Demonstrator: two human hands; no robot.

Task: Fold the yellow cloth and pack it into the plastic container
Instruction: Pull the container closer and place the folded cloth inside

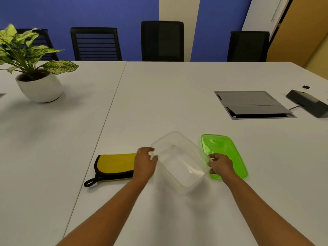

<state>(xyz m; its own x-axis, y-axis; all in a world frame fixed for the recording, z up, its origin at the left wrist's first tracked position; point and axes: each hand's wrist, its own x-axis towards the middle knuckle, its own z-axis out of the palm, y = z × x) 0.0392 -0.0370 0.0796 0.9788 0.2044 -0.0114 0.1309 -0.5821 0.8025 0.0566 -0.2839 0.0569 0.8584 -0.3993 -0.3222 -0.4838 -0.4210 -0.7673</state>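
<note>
Both hands gripping clear plastic container (179, 162) at lower centre: left hand (145, 163) pinching left rim, right hand (221, 165) right rim. Container lying empty; folded yellow cloth (115, 166) left of it, green lid (225, 148) right.

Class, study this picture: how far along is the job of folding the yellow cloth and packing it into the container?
Done: the yellow cloth lies folded on the table, and the green lid is off, lying right of the plastic container. In hand: the left hand and right hand grip opposite edges of the empty container. Left: the cloth still has to go inside.
</note>
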